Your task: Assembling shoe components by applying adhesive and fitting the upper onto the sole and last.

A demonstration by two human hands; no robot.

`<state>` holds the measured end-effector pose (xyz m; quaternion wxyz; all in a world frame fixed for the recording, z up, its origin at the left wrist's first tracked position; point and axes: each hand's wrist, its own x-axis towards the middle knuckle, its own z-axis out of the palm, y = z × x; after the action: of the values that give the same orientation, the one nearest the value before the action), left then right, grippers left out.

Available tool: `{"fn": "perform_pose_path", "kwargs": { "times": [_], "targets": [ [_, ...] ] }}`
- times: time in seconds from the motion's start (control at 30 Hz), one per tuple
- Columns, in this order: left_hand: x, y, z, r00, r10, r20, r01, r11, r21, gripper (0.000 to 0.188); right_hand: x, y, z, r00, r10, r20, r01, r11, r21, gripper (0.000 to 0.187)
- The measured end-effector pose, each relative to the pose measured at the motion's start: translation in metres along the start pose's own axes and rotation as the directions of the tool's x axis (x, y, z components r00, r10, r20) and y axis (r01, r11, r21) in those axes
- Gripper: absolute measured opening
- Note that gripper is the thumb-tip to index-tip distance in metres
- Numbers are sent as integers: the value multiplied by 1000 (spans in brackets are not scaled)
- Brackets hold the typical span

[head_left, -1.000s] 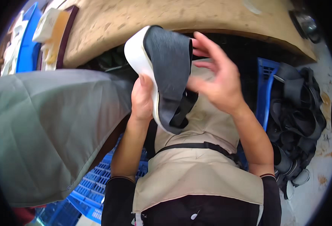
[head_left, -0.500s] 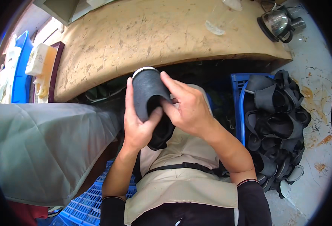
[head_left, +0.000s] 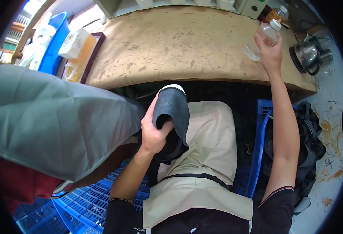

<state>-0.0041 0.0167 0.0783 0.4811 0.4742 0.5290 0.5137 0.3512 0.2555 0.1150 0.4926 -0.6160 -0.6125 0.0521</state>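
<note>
My left hand point(head_left: 152, 136) is closed round a dark grey shoe upper point(head_left: 173, 107), held above my lap. The upper is tube-like, with a pale band at its far end and its opening facing me; the thumb reaches inside the opening. Stretched out to the far right, my right hand point(head_left: 271, 54) has its fingers wrapped round a clear plastic bottle point(head_left: 253, 50) with a white cap. The bottle is tilted over the tan work table point(head_left: 179, 46); whether its base touches the surface I cannot tell.
At right, a blue crate point(head_left: 259, 152) is heaped with dark uppers point(head_left: 307, 144). A metal kettle point(head_left: 307, 56) stands beyond the table's right end. A white container point(head_left: 76, 43) and blue tray point(head_left: 56, 43) are at left. Near my left arm is a person's grey apron point(head_left: 62, 121).
My right hand has left the upper, reached out to the far right and taken hold of the bottle. The left hand keeps the upper. The view has shifted, so the table's far side shows.
</note>
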Motion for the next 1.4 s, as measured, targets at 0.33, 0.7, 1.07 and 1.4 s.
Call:
{"fn": "perform_pose_path", "kwargs": {
  "times": [0.33,0.7,1.07,1.4],
  "targets": [
    [-10,-3,-35,998,-65,21,61,988,143,77,-28,-84,-36,773,-286,566,328,944,29,82],
    [-11,-15,-44,998,-62,33,49,948,315,76,-114,-120,-49,402,-509,761,715,693,86,81],
    [-13,-12,-53,984,134,118,-176,842,510,76,-124,-127,-49,343,-526,778,787,613,67,83],
    [-16,-6,-60,980,90,179,-189,711,677,77,-125,-134,-50,329,-516,791,800,597,57,85]
  ]
}}
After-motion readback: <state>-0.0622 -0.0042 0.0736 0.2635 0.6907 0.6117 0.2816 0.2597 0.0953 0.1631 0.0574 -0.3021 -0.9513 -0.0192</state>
